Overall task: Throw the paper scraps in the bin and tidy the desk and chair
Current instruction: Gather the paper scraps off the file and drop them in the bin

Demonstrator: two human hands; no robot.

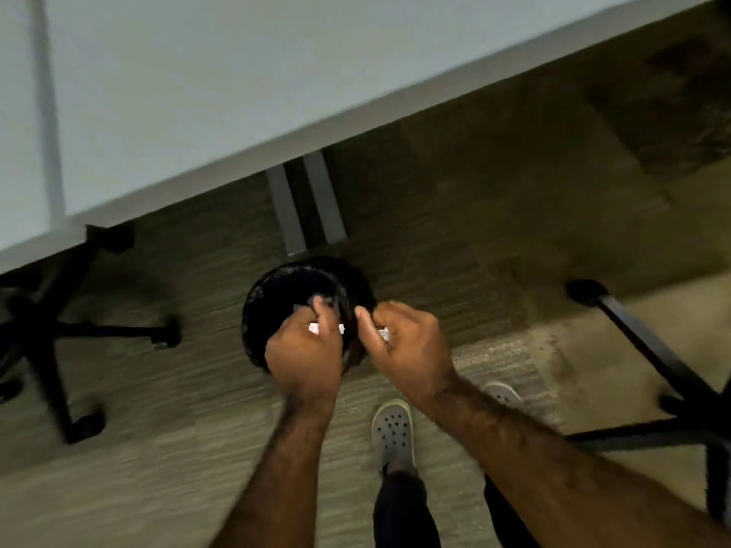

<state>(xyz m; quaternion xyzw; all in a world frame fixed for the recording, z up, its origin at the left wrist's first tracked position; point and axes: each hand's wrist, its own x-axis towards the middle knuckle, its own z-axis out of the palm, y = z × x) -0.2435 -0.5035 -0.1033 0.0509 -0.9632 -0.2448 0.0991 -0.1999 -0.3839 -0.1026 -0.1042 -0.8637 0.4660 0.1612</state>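
White paper scraps (314, 328) were pinched in the curled left hand (304, 350) above the round black bin (257, 310) on the carpet; another scrap (383, 333) was gripped in the closed right hand (407, 346), beside the bin's rim, below the counter (178, 92).

Head camera looks steeply down (tilted) at floor (514, 231).
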